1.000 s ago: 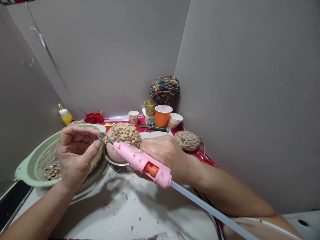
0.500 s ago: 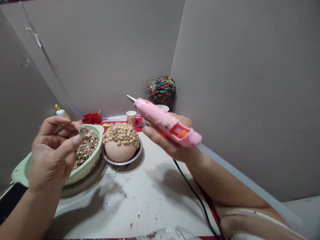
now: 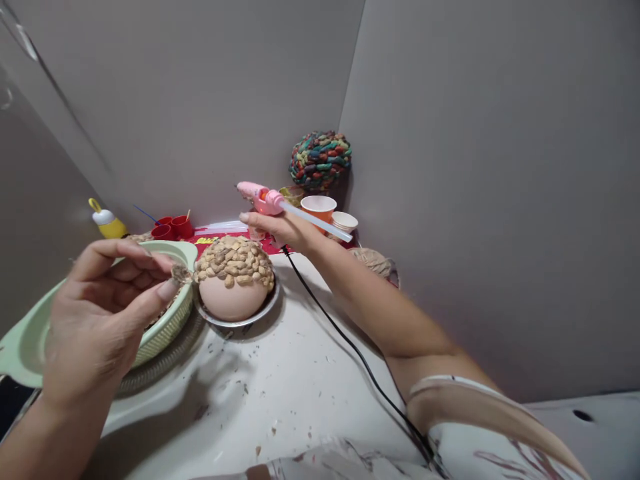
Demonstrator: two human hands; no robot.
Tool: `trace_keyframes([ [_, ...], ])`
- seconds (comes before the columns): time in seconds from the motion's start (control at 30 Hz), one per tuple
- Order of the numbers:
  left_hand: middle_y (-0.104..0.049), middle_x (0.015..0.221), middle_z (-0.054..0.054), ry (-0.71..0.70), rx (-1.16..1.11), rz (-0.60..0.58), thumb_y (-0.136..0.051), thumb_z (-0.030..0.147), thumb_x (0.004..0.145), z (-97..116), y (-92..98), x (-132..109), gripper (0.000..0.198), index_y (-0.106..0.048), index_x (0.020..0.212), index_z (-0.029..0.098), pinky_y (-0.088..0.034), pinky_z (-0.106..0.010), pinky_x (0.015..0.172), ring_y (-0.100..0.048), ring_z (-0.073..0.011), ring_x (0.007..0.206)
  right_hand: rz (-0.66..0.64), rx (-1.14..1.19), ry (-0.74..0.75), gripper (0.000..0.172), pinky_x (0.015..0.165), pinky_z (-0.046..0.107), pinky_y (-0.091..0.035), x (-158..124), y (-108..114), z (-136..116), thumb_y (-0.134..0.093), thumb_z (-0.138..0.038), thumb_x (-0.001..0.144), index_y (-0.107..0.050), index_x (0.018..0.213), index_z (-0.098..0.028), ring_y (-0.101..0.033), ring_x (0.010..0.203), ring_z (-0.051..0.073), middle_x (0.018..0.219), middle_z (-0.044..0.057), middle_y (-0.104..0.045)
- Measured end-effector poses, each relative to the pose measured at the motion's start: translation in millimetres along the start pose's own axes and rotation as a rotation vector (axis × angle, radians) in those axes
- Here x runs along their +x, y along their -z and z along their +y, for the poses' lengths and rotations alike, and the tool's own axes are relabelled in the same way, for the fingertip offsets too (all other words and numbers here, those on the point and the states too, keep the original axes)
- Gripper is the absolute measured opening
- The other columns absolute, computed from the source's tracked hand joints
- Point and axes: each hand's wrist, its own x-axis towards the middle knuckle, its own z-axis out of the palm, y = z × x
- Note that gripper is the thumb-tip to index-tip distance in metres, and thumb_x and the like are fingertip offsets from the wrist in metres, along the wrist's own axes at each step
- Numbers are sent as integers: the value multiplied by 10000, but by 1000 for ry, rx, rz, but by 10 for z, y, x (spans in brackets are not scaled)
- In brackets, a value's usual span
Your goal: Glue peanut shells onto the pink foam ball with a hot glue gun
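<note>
My left hand pinches a small piece of nut shell between thumb and fingertips, in front of a pale green basket that holds loose shells. My right hand is wrapped around a pink glue gun, held above the back of the table with its nozzle pointing left. A clear glue stick juts from its rear. Between the hands, a round ball rests in a metal bowl; tan shells cover its upper part, and its lower part is bare and pinkish.
A multicoloured ball stands in the back corner. Near it are an orange-and-white cup and white bowls. Red cups and a yellow bottle are at back left. A black cord crosses the white table.
My right hand has carried the glue gun away and to the left, toward the back of the table. My left hand still pinches the shell piece and has shifted slightly.
</note>
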Motion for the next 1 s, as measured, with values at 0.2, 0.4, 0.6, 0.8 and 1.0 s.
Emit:
trace_keyframes([
  [0.2,-741,836,-7,-1,-127,-17,-848,69,647,-73,26,60,309,-724,858,257,-637,-166,680,-705,-124,758,-40,23,-15,839,1117,488,-416,-11,-141,188,-539,-798,825,-606,1310,-116,-531,1274,329,1188,127,-653],
  [0.4,-750,832,-7,28,-92,-29,-867,80,643,-157,107,12,297,-726,854,234,-631,-145,695,-715,-115,739,-146,-56,-26,714,924,370,-511,-18,-166,274,-649,-752,789,-614,1178,-155,-590,1078,271,1041,88,-660],
  [0.6,-744,838,-9,42,-80,-98,-871,115,659,-309,186,-28,288,-720,875,232,-617,-131,704,-716,-113,751,-170,-15,-48,726,893,361,-503,-30,-140,350,-649,-706,809,-598,1246,-128,-573,984,239,998,79,-626],
  [0.8,-742,849,-22,46,-1,-180,-863,143,685,-372,178,12,256,-718,877,229,-611,-128,691,-721,-120,747,-140,285,-178,831,671,289,-501,-33,-182,473,-659,-600,832,-387,1500,-188,-533,725,152,910,37,-616],
  [1.0,-740,838,-16,57,22,-182,-854,153,698,-380,163,45,240,-707,876,219,-605,-132,686,-719,-117,749,-99,204,-165,843,690,266,-531,-60,-184,458,-633,-650,832,-404,1498,-185,-578,1063,238,1395,148,-523],
])
